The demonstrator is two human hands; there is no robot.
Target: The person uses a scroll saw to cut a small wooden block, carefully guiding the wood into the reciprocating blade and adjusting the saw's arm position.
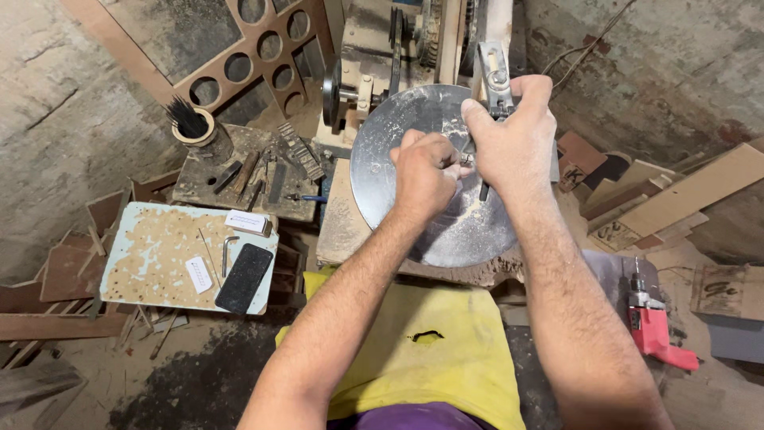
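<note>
While we lean over the round metal table [446, 231] of the scroll saw, our right hand [517, 147] is wrapped shut around the saw's metal blade clamp arm [495, 80] at the far edge of that table, and our left hand [422, 171] pinches something tiny just above the table's centre; what the fingertips hold we cannot tell, as they hide it. We judge the clamp arm rigid and heavy enough to take a firm grasp on its body, while the thin part below it looks springy and easily snapped, best held close to the clamp. Sawdust on the table may make it slippery. Left of the table lie a black phone [244, 277] and a hex key [228, 253].
</note>
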